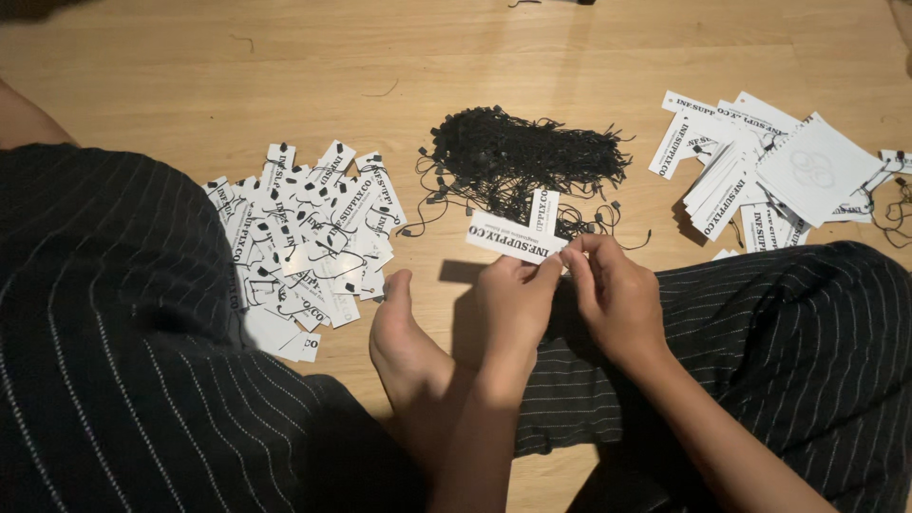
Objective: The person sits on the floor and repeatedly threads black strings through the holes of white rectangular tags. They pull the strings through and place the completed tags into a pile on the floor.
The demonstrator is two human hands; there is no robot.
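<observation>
My left hand [513, 304] pinches a white rectangular paper tag [508, 237] with black print, held flat above the wooden floor. A second white tag [543, 211] stands crosswise behind it. My right hand [613, 290] is closed at the first tag's right end, fingertips meeting the left hand's; a thin black string seems to be between them, though I cannot tell for sure. Just beyond the hands lies a tangled heap of black string loops [518, 157].
A spread of white tags with black strings attached [304, 237] lies at the left. A stack of plain white tags and cards [769, 166] sits at the right. My bare foot [404, 342] and legs in black pinstriped trousers [114, 361] rest on the wooden floor [285, 66].
</observation>
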